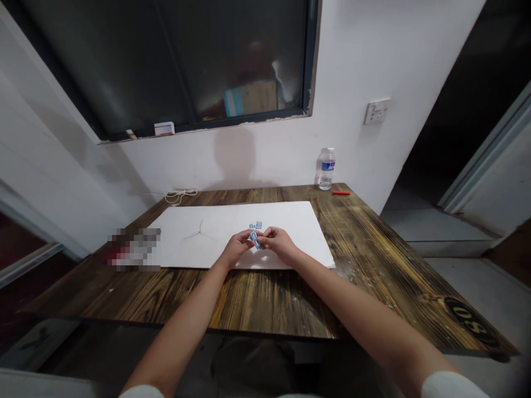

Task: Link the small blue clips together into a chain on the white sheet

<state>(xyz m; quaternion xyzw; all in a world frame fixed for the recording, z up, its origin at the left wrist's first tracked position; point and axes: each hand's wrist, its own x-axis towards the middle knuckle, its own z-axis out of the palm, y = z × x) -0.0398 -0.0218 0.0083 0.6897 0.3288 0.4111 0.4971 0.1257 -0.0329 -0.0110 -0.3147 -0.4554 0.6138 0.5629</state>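
On the counter (265,301) lay a white board (290,221). Over its near part, the left hand (240,244) and right hand (277,241) both pinched a blue-and-white piece (255,240). Just beyond, blue shapes (259,225) lay on the board. Farther off were a cord (181,194), left, and a red stick (341,193) and bottle (326,172), right.

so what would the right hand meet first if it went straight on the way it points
The small blue-and-white piece right by it, then probably the left hand; depth is hard to judge.
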